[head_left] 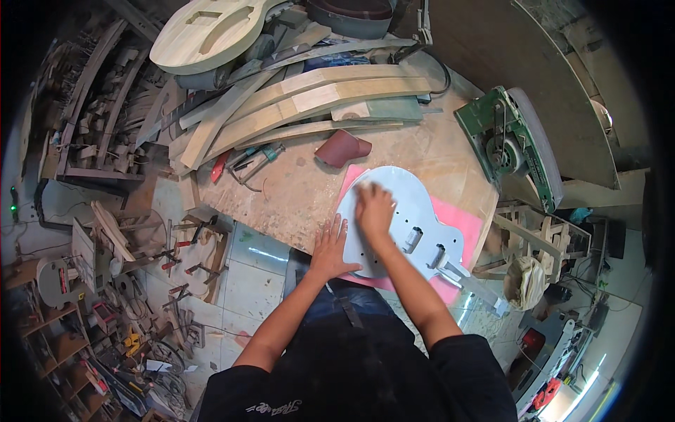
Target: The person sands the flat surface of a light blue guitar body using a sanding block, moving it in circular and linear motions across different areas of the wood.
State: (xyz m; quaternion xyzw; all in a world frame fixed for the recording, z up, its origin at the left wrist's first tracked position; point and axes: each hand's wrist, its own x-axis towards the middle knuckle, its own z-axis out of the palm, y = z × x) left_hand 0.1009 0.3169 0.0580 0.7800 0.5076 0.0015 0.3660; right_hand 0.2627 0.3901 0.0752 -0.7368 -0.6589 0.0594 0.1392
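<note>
A pale blue-white guitar body (401,204) lies flat on a pink sheet (460,216) at the workbench's near edge. It has cut-outs and small dark holes in its face. My left hand (330,250) rests on its left edge, fingers spread. Farther up the body, my right hand (375,211) presses down with its fingers bent over a small pale piece, partly hidden and a little blurred; I cannot make out its kind. Beyond the body, a curled piece of dark red sandpaper (342,149) lies on the bench.
Curved wooden strips (302,105) pile up at the back, with a bare wooden guitar body (207,35) beside them. A clamp (254,167) lies at the bench's left. A green belt sander (506,144) stands right. Clamped wood (193,257) sits lower left.
</note>
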